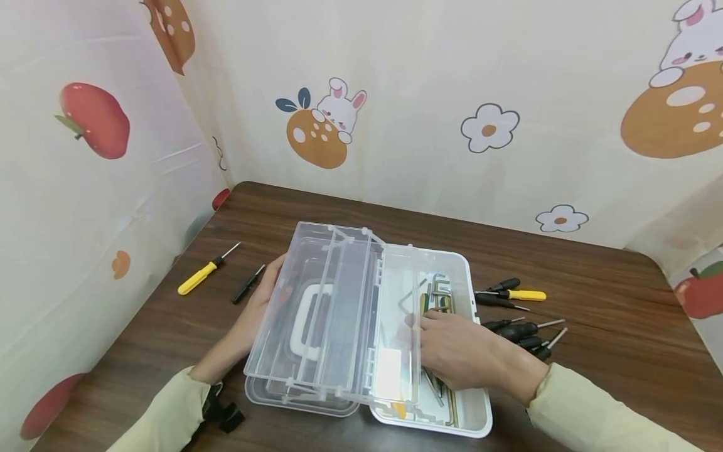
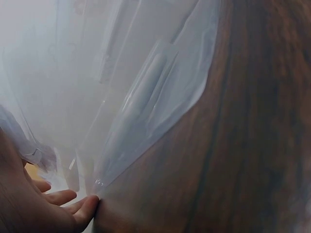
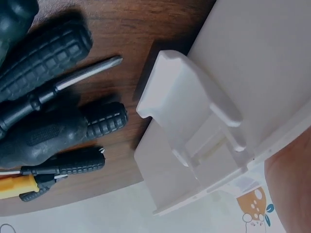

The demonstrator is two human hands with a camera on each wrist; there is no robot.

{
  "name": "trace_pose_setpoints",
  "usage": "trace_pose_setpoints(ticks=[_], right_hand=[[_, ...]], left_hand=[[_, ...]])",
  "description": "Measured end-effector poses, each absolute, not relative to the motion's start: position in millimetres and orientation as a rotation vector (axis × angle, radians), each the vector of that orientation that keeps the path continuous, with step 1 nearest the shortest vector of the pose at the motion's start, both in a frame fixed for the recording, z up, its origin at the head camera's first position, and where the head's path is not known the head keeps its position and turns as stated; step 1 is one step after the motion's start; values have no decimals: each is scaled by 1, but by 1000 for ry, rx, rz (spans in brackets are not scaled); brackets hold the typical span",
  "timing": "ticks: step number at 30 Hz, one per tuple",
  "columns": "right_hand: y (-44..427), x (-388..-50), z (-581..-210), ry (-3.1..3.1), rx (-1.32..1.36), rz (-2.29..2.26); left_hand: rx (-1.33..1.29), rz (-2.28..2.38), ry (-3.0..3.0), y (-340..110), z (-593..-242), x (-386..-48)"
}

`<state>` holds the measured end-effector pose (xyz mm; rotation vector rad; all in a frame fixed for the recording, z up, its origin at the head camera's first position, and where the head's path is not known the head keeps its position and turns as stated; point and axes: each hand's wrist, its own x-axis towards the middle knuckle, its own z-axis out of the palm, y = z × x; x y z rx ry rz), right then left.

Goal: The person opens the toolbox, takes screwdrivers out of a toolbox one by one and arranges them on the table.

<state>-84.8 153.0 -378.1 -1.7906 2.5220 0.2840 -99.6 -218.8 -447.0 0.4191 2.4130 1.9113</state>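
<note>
A white toolbox (image 1: 477,411) stands with its clear lid (image 1: 282,370) swung to the left and linked clear trays (image 1: 350,320) tilted across. My left hand (image 1: 261,309) touches the lid's left edge; in the left wrist view its loosely extended fingers (image 2: 87,208) meet the clear plastic. My right hand (image 1: 456,348) reaches into the box, fingertips down among metal hex keys (image 1: 442,285). Seen through a tray, an L-shaped hex key (image 1: 409,295) lies close to those fingertips. Whether they pinch anything is hidden by the hand and plastic.
Right of the box lie several black-handled screwdrivers (image 1: 519,331) and a yellow-handled one (image 1: 528,295). Left of the lid are a yellow screwdriver (image 1: 198,277) and a small black one (image 1: 247,285). A white latch (image 3: 170,87) sticks out from the box's side. Patterned curtains hang behind the table.
</note>
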Motion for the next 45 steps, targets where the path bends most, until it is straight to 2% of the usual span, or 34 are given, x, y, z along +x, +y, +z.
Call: trace_pose_setpoints(ticks=[12, 25, 36, 41, 45], right_hand=[[159, -75, -374, 2505, -1903, 434], [175, -71, -357, 2600, -1793, 364], [214, -74, -340, 2806, -1748, 128], [240, -88, -336, 2906, -1784, -60], [266, -103, -342, 2974, -1709, -179]], left_hand=[[432, 1885, 2443, -220, -445, -100], [421, 1873, 2445, -220, -446, -99], [415, 1903, 2418, -219, -449, -100], [414, 1922, 2392, -219, -449, -100], [408, 1917, 2390, -220, -449, -99]])
